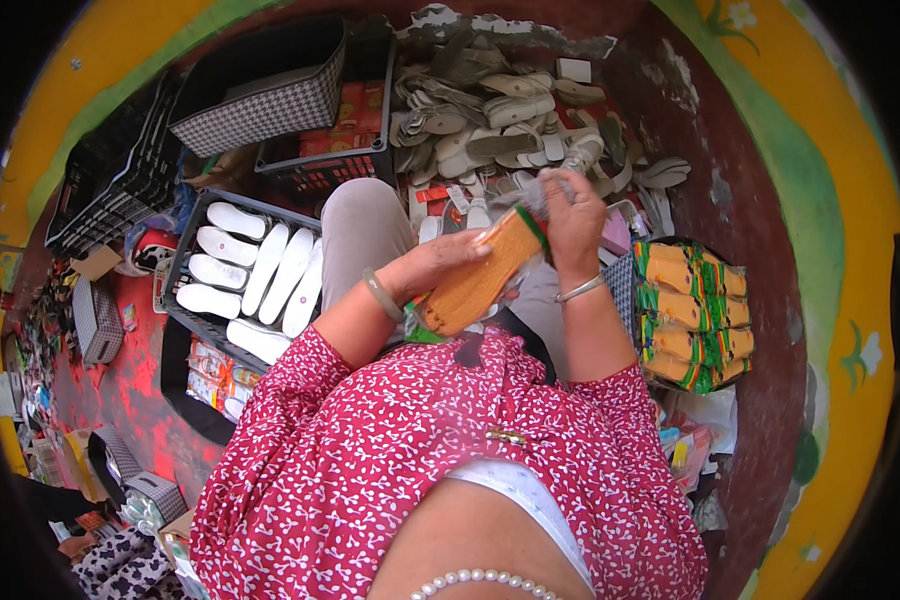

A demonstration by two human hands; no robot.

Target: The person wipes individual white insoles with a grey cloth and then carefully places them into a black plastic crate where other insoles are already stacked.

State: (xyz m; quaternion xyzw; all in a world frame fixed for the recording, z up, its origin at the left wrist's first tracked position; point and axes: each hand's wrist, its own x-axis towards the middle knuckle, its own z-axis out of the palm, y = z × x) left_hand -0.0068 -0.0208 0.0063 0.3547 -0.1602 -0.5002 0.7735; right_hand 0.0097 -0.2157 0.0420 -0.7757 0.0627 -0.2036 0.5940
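Note:
Over my lap I hold a packet of orange-tan insoles [492, 275] in a clear plastic bag with green trim, tilted with its upper end to the right. My left hand [438, 262] is closed round the side of the packet, thumb lying across the top. The crumpled clear end of the bag [536, 198] is gripped in the closed fingers of my right hand [577, 225], just above the packet. To the right stands a box of similar orange packets [692, 312] with green trim, stacked in rows.
At left sits a dark crate [192, 232] of white insoles [268, 268]. Behind it are a black crate [370, 163] with red boxes and a houndstooth bin [270, 108]. Loose grey-white shoes and soles [510, 110] pile against the back wall. Small goods clutter the far left.

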